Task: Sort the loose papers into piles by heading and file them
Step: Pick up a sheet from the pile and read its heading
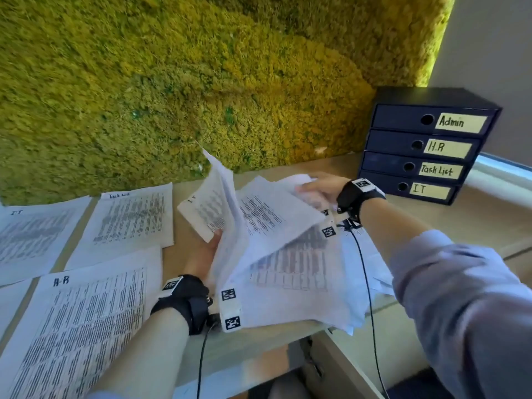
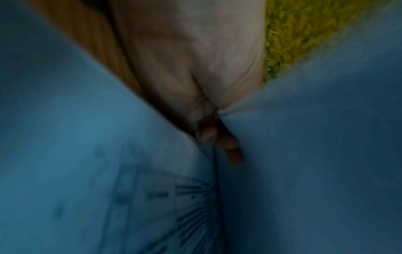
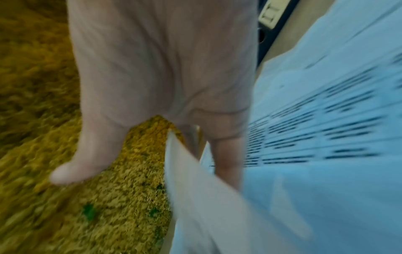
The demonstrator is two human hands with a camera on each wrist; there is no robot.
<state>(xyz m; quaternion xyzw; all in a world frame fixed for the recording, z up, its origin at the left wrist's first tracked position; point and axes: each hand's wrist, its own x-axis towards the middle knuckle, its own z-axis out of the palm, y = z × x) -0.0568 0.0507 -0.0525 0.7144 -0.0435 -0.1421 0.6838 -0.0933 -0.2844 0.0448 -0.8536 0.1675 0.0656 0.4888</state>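
Fingers first: the left hand (image 1: 201, 254) has its fingers (image 2: 230, 149) tucked in between sheets, pinching a lifted sheet (image 1: 210, 205) that stands tilted up off the loose stack (image 1: 288, 269). The right hand (image 1: 319, 188) grips the far edge of another raised sheet (image 1: 267, 217), fingers (image 3: 226, 161) curled under the paper and thumb (image 3: 87, 158) sticking out free, clear of it.

Using the loose stack as the reference: farthest left of it there's a sheet headed IT (image 1: 31, 237) flat on the desk (image 1: 475, 214), then the Task List sheet (image 1: 132, 214), and nearer the desk's front edge a pile whose heading reads something like "H-R" (image 1: 83, 318) (blurry, can't be sure). The stack itself sits mid-desk under both hands. Off to its right, against the moss wall (image 1: 201, 82), is the dark drawer unit (image 1: 426, 145) labelled Admin, H.R, Task List, IT from the top down, every drawer closed.
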